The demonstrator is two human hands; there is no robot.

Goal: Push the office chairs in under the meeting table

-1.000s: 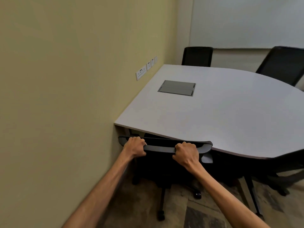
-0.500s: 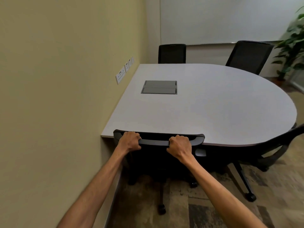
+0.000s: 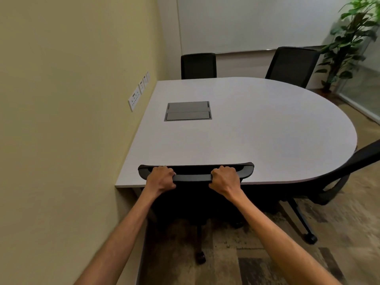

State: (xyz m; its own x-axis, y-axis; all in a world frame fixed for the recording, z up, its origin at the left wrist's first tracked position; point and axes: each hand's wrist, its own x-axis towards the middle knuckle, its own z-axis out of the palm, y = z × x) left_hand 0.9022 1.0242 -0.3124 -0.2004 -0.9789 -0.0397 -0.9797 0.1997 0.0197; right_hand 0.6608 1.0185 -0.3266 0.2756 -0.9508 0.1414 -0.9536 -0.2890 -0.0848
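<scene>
Office chair (image 3: 195,202) nearest the wall stands at the near edge of the desk (image 3: 257,130), with the top rail of its backrest overlapping that edge and the seat hidden beneath the desktop. Compared with one second ago, the backrest rail sits higher against the desktop in view and the head camera has swung right, so the rounded end of the desk and a potted plant (image 3: 353,38) are now visible; the chair itself appears barely displaced relative to the desk edge. Judgement: this chair is at or near its pushed-in limit. The left hand (image 3: 161,178) and the right hand (image 3: 225,179) each have fingers clenched around the backrest rail, spaced well apart. A second chair (image 3: 339,177) at the right stands angled, with its base legs and one caster outside the desk edge; it likely requires pushing next. Two further chairs (image 3: 198,65) (image 3: 292,65) stand at the far edge, backrests close against the desk.
</scene>
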